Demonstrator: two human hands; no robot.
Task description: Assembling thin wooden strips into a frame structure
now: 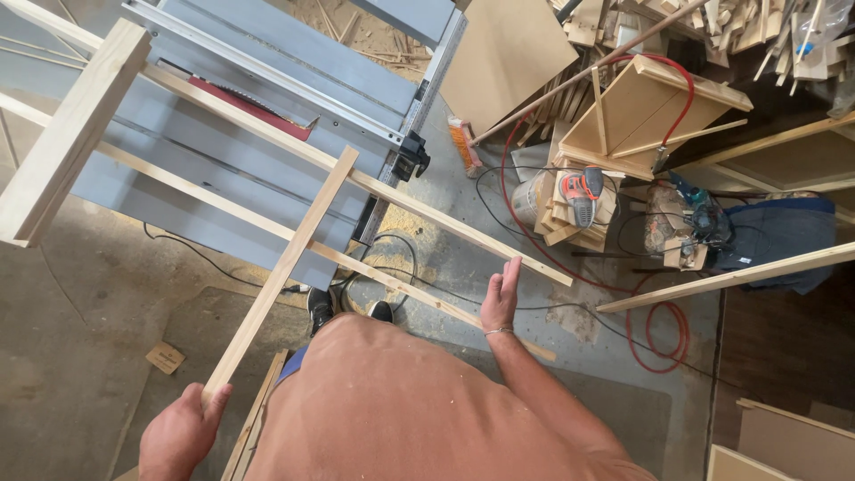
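My left hand [181, 431] grips the near end of a pale wooden slat [283, 272], a cross piece of a light wooden frame held over the floor. Two long rails [258, 120] of the frame run from upper left to lower right, and a thicker end piece [71, 134] crosses them at the left. My right hand [500, 295] is flat with fingers straight, next to the far end of the lower rail [419, 289], holding nothing.
A grey table saw [267, 85] with a red insert stands under the frame. A red hose [655, 330] and black cables lie on the sawdust floor. Wood offcuts, an orange sander [583, 194] and boards pile up at the upper right.
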